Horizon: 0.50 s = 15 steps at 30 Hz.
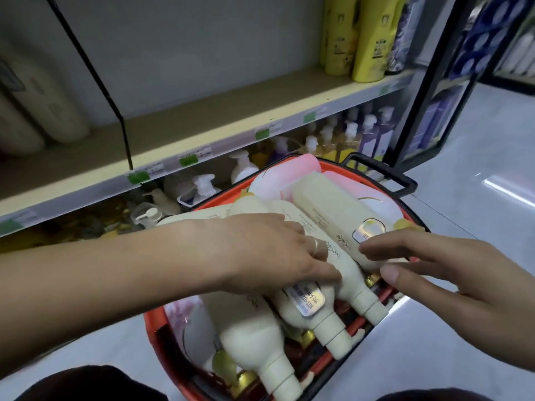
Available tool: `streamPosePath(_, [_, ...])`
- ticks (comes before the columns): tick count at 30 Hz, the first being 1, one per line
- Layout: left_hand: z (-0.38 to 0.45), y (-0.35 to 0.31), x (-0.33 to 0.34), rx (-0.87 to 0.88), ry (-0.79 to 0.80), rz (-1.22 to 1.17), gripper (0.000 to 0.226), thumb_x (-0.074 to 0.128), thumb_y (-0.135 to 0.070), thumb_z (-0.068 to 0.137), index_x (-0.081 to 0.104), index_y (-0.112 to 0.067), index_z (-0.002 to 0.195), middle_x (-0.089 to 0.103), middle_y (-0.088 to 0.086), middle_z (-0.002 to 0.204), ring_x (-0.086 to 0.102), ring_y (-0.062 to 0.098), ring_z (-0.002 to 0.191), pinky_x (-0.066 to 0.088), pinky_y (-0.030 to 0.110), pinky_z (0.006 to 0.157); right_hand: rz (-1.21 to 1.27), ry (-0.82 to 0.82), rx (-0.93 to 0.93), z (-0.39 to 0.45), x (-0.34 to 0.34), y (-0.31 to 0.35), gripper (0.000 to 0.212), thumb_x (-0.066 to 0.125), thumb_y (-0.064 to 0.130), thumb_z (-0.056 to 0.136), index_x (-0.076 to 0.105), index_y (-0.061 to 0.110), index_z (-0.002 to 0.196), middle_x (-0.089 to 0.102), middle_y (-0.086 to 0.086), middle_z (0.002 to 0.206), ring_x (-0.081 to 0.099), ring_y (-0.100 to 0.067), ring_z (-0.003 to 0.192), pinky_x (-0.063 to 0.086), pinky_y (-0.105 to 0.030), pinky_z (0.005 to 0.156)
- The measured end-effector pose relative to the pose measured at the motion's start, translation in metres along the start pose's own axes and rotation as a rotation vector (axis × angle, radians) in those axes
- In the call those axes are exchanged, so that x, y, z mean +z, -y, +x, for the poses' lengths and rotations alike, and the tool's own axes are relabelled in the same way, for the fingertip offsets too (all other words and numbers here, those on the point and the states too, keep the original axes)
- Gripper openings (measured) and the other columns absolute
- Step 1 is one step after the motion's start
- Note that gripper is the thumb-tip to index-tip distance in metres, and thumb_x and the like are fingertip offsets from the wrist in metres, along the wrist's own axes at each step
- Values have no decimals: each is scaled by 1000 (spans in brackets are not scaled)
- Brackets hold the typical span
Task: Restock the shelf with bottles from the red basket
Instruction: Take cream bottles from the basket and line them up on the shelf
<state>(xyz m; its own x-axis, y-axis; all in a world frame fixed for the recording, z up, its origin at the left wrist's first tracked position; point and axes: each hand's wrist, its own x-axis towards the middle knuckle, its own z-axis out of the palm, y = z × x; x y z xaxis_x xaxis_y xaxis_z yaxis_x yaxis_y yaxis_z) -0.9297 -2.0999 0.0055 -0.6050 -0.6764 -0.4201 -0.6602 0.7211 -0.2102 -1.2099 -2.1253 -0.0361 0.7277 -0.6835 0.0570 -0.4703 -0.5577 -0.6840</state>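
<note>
Head view.

Red basket (153,322): on the pale floor (469,342) in front of the shelf (202,117), black handle (385,175) at its far end, filled with bottles lying on their sides.

Cream bottles: four visible lying side by side, necks toward the viewer. Nearest-left cream bottle (254,334) lies below the left grip; middle cream bottle (312,311), with a silver label, lies directly under the left grip; third cream bottle (356,287) lies between the two grips; upper cream bottle (333,209) rests on top, just beyond the right grip.

Pink bottles (292,169): at the far end of the basket, beyond both grips.

Left grip (260,250): reaches across the basket, fingers curled down over the middle cream bottle, thumb against its label; grasping it. A ring (315,244) is on one finger.

Right grip (451,273): released, fingers extended; fingertips (373,250) touch the lower end of the upper cream bottle.

Shelf: wooden board bare beyond the left grip, green price tags (188,161) along its edge. Yellow bottles (356,36) stand at its far right. Pump bottles (350,140) stand on the level beneath.
</note>
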Motion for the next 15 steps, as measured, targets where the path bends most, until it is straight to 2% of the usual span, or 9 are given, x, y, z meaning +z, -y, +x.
streamPosePath(2, [7,-6,-2,-4,41,34,56,52,-20,102,29,-36,150,39,-4,144,49,29,109,49,49,95,72,-108,7,22,-7,16,37,48,62,94,64,49,124,68,24,122,67,3,110,55,-20,80])
streamPosePath(4, [14,-15,-8,-10,94,66,48,50,-20,101,33,-31,145,39,2,141,42,31,93,52,50,88,77,-95,-32,30,-4,14,27,50,54,98,66,47,118,70,21,118,67,-3,111,53,-15,85])
streamPosePath(6, [19,-16,-15,-1,146,62,47,38,-21,101,33,-29,147,41,7,140,40,33,90,54,51,85,100,-66,-40,30,-1,8,28,52,51,92,67,48,115,71,21,115,67,-5,111,52,-13,87])
streamPosePath(8, [16,-12,-21,-21,150,46,53,43,-20,100,31,-31,151,40,6,138,49,36,94,55,51,80,133,-37,1,38,-1,11,26,55,46,92,67,48,115,72,20,112,69,-7,107,53,-16,85])
streamPosePath(10, [7,2,-22,-28,91,22,70,60,-14,93,28,-36,151,37,0,138,56,35,101,55,46,77,191,-32,19,45,0,7,25,59,37,94,68,47,114,74,17,111,72,-8,100,58,-24,83])
streamPosePath(12, [-12,22,-23,-19,-13,-97,82,71,-14,86,27,-44,148,35,-8,141,56,27,109,47,35,78,238,30,43,57,1,7,24,62,29,96,70,43,115,74,15,111,72,-7,103,61,-34,84])
streamPosePath(15, [-52,49,-26,-61,-260,-436,89,89,-23,73,38,-49,141,47,-21,139,52,5,120,43,18,88,305,81,-6,90,8,21,34,65,4,94,73,32,112,75,13,111,69,-4,109,54,-33,93])
